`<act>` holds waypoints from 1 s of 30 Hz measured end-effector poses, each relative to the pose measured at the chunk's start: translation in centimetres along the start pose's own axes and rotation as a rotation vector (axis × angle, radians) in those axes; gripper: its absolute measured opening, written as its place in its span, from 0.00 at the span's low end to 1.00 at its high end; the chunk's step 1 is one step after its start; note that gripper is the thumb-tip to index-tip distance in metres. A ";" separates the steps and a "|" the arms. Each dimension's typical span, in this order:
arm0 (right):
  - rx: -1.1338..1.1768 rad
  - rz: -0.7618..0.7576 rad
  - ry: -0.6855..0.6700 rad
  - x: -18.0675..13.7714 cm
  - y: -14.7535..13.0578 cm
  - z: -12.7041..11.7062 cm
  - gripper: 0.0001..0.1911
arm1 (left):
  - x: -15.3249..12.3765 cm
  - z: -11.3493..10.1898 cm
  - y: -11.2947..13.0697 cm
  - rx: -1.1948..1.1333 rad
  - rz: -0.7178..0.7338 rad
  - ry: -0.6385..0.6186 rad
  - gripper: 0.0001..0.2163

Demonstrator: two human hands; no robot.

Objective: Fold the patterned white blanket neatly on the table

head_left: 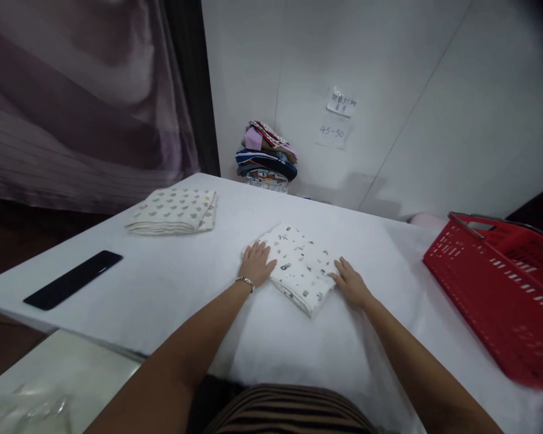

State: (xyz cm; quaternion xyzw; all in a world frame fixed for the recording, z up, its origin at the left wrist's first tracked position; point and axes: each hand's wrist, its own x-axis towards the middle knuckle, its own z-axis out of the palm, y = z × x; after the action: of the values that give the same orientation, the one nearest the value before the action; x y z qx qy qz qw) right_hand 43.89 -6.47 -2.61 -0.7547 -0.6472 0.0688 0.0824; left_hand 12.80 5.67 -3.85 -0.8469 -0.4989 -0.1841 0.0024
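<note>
A folded white cloth [301, 262] with small printed figures lies flat on the white-covered table [181, 301], its corner pointing toward me. My left hand [256, 263] rests flat on its left edge, fingers stretched out, with a bracelet at the wrist. At the cloth's right edge lies my right hand [349, 282], fingers extended and the fingertips touching the fabric. Neither hand grips it. Farther left on the table is another folded cloth [174, 211], cream with a leaf-like print, in several layers.
A dark flat slab [75, 279] lies near the table's left edge. On the right stands a red plastic basket [489, 301]. Behind the table is a stack of folded fabrics [266, 158] against the wall, with paper notes [332, 132] above. A curtain [81, 102] hangs at left.
</note>
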 end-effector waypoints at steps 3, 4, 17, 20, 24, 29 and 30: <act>0.031 0.020 0.092 -1.5 -1.0 -0.1 0.29 | 0.2 -0.1 0.1 -0.006 -0.012 -0.042 0.26; 0.040 -0.005 0.116 -2.1 -1.8 -0.2 0.28 | 0.3 -0.2 0.2 -0.005 -0.017 -0.064 0.26; 0.011 -0.537 0.104 -8.9 -9.6 2.6 0.31 | -1.1 -2.1 3.1 -0.052 0.223 -0.150 0.22; 0.006 -0.543 0.122 -9.0 -9.3 3.3 0.31 | -2.7 -2.0 3.9 -0.084 0.282 -0.156 0.22; 0.008 -0.553 0.139 -9.1 -9.4 3.4 0.30 | -3.4 -1.8 4.1 -0.094 0.244 -0.128 0.22; 0.023 -0.561 0.165 -9.4 -9.5 3.5 0.30 | -3.7 -1.5 4.3 -0.095 0.219 -0.092 0.22; 0.026 -0.560 0.164 -9.5 -9.4 3.5 0.30 | -3.8 -1.4 4.2 -0.102 0.213 -0.082 0.22</act>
State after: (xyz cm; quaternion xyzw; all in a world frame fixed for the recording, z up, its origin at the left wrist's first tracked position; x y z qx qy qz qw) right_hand 32.60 -14.30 -4.03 -0.5486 -0.8206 -0.0097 0.1601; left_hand 14.26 0.05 -2.96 -0.9009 -0.3959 -0.1731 -0.0416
